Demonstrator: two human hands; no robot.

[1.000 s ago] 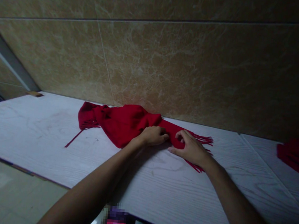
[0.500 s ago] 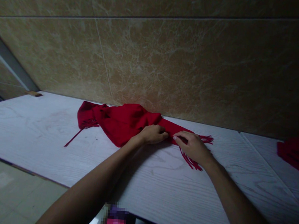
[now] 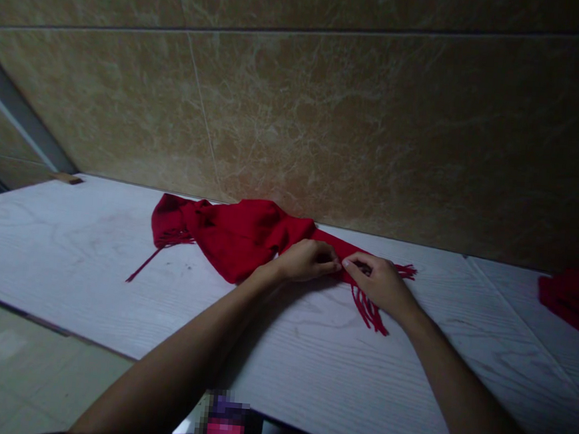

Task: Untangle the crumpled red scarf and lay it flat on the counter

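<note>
Left to right: pale tile floor (image 3: pixel 21 370) low at far left, below the table edge. Small wooden block (image 3: pixel 66 178) sits at the back corner of the white wood-grain tabletop (image 3: pixel 67 239), against the beige marble-look wall tile (image 3: pixel 328 113). Red woolly scarf with fringed ends (image 3: pixel 242 240) lies on the table, its bunched mass touching the wall and a flat narrow band running right. Fringe at its left end (image 3: pixel 172 238) trails towards the person, one strand loose.

Left hand (image 3: pixel 309 261) is curled closed over the band, gripping it. Right hand (image 3: pixel 377 285) pinches the same band between thumb and fingers. Change from the earlier frame: hands have moved closer, fingertips now almost touching. Right-end fringe (image 3: pixel 368 311) now hangs in a tighter tassel towards the person (soft, slightly tangled strands).

Folded red cloth (image 3: pixel 576 300) sits at far right, cut off by the frame, well apart from the scarf.
</note>
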